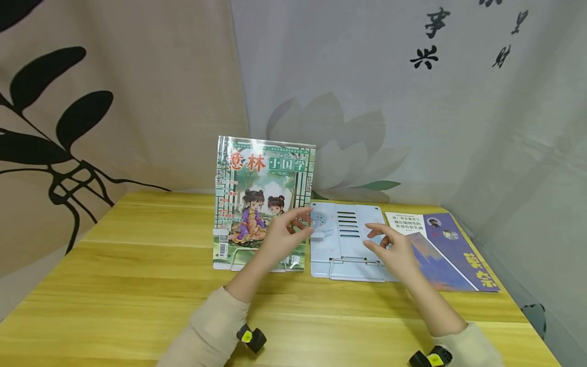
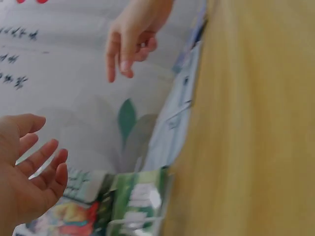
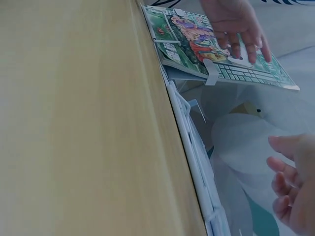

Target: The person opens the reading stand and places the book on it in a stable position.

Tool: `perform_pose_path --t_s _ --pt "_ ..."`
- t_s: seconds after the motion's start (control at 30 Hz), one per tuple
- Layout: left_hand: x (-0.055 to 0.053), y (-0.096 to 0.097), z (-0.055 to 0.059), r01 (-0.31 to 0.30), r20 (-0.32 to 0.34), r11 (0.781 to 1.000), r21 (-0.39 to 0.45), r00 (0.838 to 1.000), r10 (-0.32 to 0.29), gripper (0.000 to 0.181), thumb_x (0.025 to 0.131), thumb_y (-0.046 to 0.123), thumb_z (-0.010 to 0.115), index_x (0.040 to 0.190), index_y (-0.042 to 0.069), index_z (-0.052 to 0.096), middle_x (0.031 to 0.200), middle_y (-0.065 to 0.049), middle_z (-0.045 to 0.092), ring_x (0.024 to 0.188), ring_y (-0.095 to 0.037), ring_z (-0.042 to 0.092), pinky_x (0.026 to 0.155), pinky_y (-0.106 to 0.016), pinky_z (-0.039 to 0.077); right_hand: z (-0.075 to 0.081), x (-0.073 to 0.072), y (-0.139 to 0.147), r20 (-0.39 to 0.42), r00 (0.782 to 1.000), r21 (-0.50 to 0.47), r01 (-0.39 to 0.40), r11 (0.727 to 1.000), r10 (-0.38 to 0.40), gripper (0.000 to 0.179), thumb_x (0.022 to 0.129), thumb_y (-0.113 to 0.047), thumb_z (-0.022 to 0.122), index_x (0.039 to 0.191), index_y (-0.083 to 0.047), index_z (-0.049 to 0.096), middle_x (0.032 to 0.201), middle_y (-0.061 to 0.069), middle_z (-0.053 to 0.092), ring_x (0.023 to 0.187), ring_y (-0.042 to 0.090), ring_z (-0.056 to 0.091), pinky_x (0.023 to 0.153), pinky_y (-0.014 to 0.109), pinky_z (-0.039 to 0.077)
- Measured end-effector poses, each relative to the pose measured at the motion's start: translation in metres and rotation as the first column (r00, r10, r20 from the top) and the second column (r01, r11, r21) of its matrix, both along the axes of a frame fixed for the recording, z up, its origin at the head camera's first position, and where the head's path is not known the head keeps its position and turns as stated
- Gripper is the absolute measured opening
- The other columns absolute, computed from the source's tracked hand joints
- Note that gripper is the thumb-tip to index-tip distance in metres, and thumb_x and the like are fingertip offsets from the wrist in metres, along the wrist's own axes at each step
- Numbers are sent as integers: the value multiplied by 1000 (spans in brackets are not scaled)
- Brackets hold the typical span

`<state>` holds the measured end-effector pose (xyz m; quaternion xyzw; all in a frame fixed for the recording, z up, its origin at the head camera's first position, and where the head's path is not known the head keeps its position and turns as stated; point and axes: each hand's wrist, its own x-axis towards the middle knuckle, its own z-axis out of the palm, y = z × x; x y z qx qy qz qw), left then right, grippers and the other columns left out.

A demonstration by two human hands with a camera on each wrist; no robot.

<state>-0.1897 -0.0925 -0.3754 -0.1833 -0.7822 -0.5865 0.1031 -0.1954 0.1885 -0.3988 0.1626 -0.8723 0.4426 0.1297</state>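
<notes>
A magazine [image 1: 263, 173] with a green illustrated cover stands propped up, a wire bracket [image 3: 167, 41] across its lower front and a pale clip [image 3: 211, 73] at its side edge. Beside it on the right is a pale blue book stand [image 1: 323, 250] with a column of slots and a wire bracket at its lower edge. My left hand [image 1: 285, 235] hovers before the magazine's right side, fingers loosely bent, holding nothing. Above the book stand's right side is my right hand [image 1: 395, 250], thumb and fingers apart with nothing between them. Whatever props the magazine from behind is mostly hidden.
A purple and white magazine [image 1: 454, 260] lies at the table's right, partly covered by the book stand. The wooden table [image 1: 137, 285] ends at a printed cloth backdrop [image 1: 174, 92] behind everything. Dark devices are strapped to both wrists.
</notes>
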Motion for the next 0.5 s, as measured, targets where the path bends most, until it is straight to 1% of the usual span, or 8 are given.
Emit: perform_pose_path --t_s 0.1,0.2,0.27,0.33,0.43,0.5 --pt "2 10 -10 44 14 999 -9 999 -44 40 86 5 70 125 8 63 98 -4 67 80 -16 61 67 -30 52 -3 3 9 6 1000 19 -1 1000 1 33 84 -9 74 116 -9 67 90 6 66 58 13 46 46 24 36" --pt "4 18 -20 86 55 996 -3 995 -86 39 86 5 70 124 8 64 99 -5 67 80 -17 62 66 -29 52 -7 6 18 27 1000 42 -1 999 -1 32 84 -8 74 115 -7 68 87 3 65 58 13 45 47 23 35" --pt "4 22 -27 108 82 994 9 991 -108 37 86 5 70 123 8 65 99 -8 68 80 -18 62 64 -27 51 -10 9 22 50 999 60 1 998 -4 33 83 -8 75 115 -5 67 86 2 65 58 13 44 46 23 34" --pt "5 25 -33 111 111 994 8 988 -111 35 86 5 70 121 8 66 99 -8 69 80 -18 62 62 -26 51 -13 13 26 74 997 72 -2 997 -4 34 83 -9 75 116 -4 67 86 2 65 58 12 44 46 23 34" --pt "5 30 -42 120 110 993 2 987 -120 34 85 3 70 119 4 67 97 -10 69 78 -20 62 62 -25 51 -17 17 31 104 995 74 -11 997 3 34 83 -11 76 115 -4 67 85 2 66 56 11 43 43 23 34" --pt "6 33 -45 128 116 992 -14 985 -126 34 85 3 71 119 3 66 97 -10 69 78 -20 62 62 -25 51 -19 20 34 117 993 65 -16 998 9 34 82 -10 76 114 -3 68 85 3 66 54 10 42 43 24 34"
